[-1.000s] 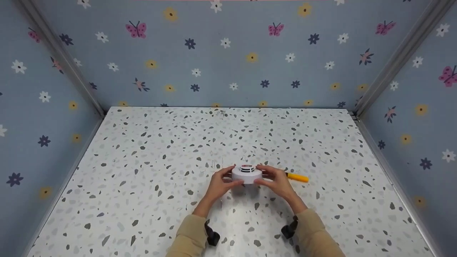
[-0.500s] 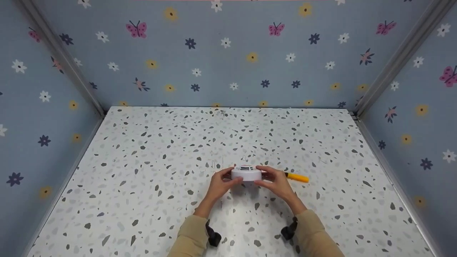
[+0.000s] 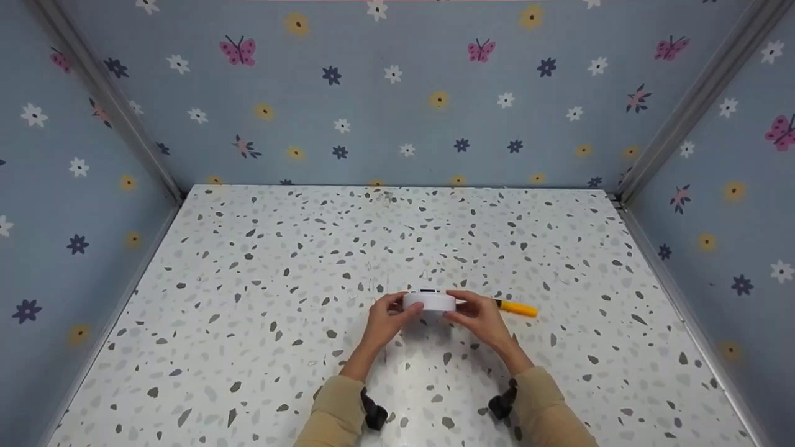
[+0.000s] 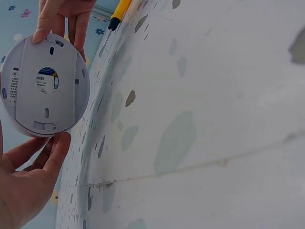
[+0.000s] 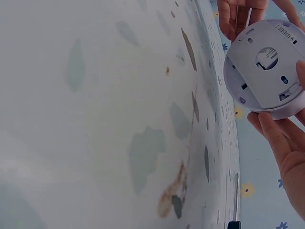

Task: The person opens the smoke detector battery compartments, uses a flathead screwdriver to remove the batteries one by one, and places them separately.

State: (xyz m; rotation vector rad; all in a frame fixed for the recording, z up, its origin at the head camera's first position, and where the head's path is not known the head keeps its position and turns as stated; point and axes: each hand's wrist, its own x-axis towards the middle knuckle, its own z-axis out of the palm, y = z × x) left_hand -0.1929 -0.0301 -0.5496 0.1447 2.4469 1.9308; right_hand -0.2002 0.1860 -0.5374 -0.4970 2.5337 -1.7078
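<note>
Just above the speckled table, a round white smoke detector (image 3: 430, 303) is held between both hands. My left hand (image 3: 385, 321) pinches its left rim, thumb on the near side, fingers behind. On the opposite rim, my right hand (image 3: 484, 318) holds it the same way. The detector is tilted, so little of its slotted top shows in the head view. Both wrist views show its underside (image 4: 28, 95), a flat mounting plate with a round central hole, slots and small printed labels. Beside the right hand lies a yellow-handled screwdriver (image 3: 518, 308), its shaft partly hidden in the head view.
The speckled white table (image 3: 261, 347) stretches around the hands. Flower-and-butterfly panels (image 3: 397, 99) enclose its back and both sides, with grey metal strips (image 3: 118, 105) at the corners. Black wrist cameras (image 3: 375, 415) sit at the sleeves.
The smoke detector has tipped, its near edge rising, so its slotted top has turned mostly out of sight. Both hands keep hold of it in nearly the same place. The screwdriver has not moved.
</note>
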